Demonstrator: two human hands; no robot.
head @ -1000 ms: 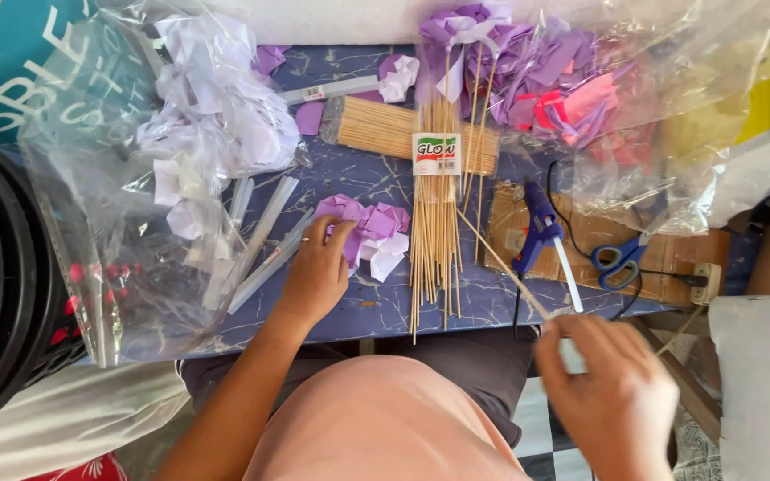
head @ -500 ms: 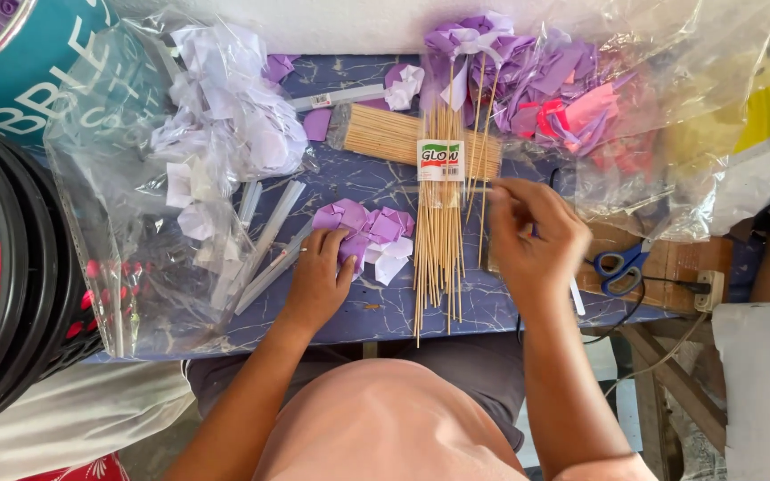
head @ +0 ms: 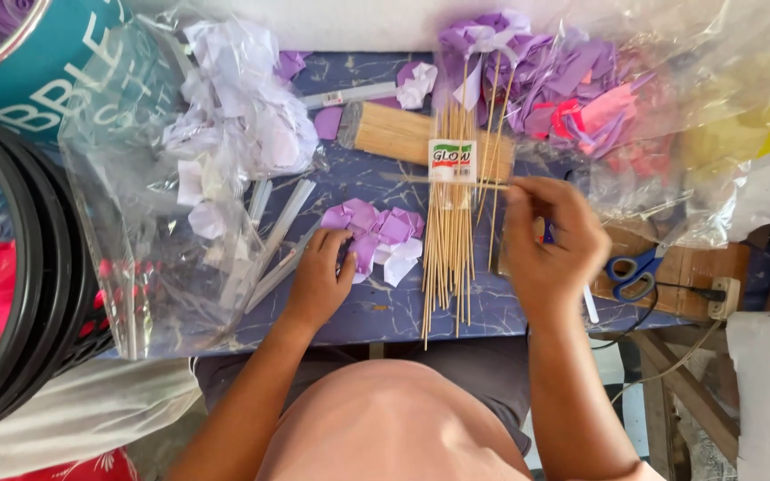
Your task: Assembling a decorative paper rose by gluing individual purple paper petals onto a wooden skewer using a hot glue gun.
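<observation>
Your right hand (head: 552,239) pinched 1 thin stick (head: 447,181); your left hand (head: 321,278) lay loose on purple paper (head: 376,230), the table (head: 376,312) crowded edge to edge.

Table (head: 376,316) centre. Loose bamboo skewers (head: 447,258) lie on it mid-frame, running 12 to 6. Packed skewer bundle (head: 403,134) crosswise at their 12 end. Paper petals (head: 376,233) at 9 of the skewers, left hand (head: 318,281) on their near edge. Right hand (head: 550,240) at 3 of the skewers, scissors (head: 634,272) at its 3. Bag of paper scraps (head: 216,151) at 10, bag of paper flowers (head: 563,89) at 1. Stacked basins (head: 20,294) at 9, off the table.
</observation>
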